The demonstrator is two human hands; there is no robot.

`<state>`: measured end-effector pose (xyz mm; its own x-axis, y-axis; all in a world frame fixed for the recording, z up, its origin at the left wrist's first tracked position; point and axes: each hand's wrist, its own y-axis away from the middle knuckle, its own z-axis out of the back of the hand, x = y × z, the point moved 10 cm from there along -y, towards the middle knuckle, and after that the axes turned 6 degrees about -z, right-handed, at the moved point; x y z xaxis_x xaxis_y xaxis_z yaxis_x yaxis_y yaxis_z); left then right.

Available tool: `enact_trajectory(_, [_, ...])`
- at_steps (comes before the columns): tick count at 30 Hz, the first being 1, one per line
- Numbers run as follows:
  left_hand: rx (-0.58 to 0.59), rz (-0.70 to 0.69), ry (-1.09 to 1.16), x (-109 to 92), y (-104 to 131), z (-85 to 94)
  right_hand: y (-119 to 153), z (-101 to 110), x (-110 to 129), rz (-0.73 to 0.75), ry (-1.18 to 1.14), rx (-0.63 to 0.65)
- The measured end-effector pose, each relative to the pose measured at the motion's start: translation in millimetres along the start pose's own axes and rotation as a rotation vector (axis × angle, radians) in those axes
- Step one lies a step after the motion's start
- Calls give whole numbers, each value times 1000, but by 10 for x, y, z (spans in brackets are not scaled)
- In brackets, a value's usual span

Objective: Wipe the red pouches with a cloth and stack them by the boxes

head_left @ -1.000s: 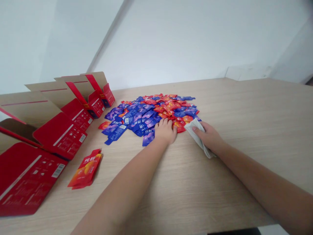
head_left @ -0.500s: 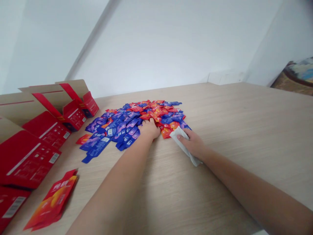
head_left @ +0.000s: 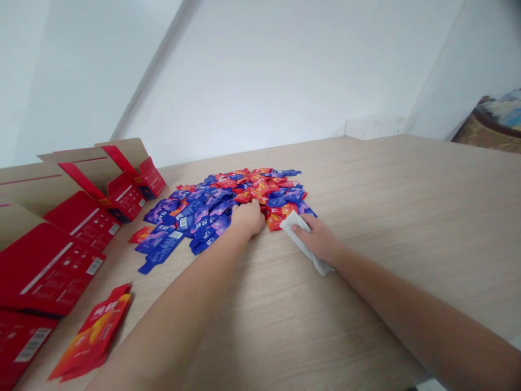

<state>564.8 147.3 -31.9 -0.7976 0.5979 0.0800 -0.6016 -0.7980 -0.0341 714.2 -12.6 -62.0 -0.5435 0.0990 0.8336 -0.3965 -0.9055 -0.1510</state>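
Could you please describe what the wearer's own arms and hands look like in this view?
The left hand and right hand are bare, with no gloves. The left forearm and right forearm show no sleeve, watch or bracelet. Some fingers are hidden, so I cannot rule out rings.

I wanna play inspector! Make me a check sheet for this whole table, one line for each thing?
Surface: wood-look table, pale and light brown.
Job's things: heap of red and blue packets; folded white item.
Clutter: packets overlap messily; small red stack lies apart, near open red boxes.
Grips: left hand touches the heap, fingertips partly hidden; right hand holds the white item.
Cables: nothing seen.
Surroundings: pale wall behind; something brown-edged at far right, too cut off to name.
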Motion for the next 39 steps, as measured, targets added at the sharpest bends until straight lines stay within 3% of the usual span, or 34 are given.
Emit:
enact_trajectory(4, [40,-93,-26,-167,364,62,-9,-1,-7,11,5,2])
enact_trajectory(6, [49,-176,-35,-378,745,49,-17,1,-9,13,7,-2])
enact_trajectory(11, [140,-370,-27,-898,1971,-110,-21,-15,-12,15,6,-11])
enact_trajectory(14, [81,-498,148,-1014,2396,-31,25,-67,56,76,17,28])
enact_trajectory(17, [0,-434,287,-797,2378,1,137,-167,202,207,38,128])
enact_trajectory(23, [-48,-375,562,-461,2072,-201,377,-362,364,333,112,330])
enact_trajectory(26, [-8,-376,582,-472,2020,-297,431,-444,347,285,184,384])
enact_trajectory(32, [88,-343,499,-528,1965,-420,502,-530,343,254,279,378])
enact_trajectory(37, [98,-314,496,-478,1962,-420,494,-351,385,202,205,264])
enact_trajectory(39, [98,-309,487,-460,1985,-420,588,-362,499,248,154,357])
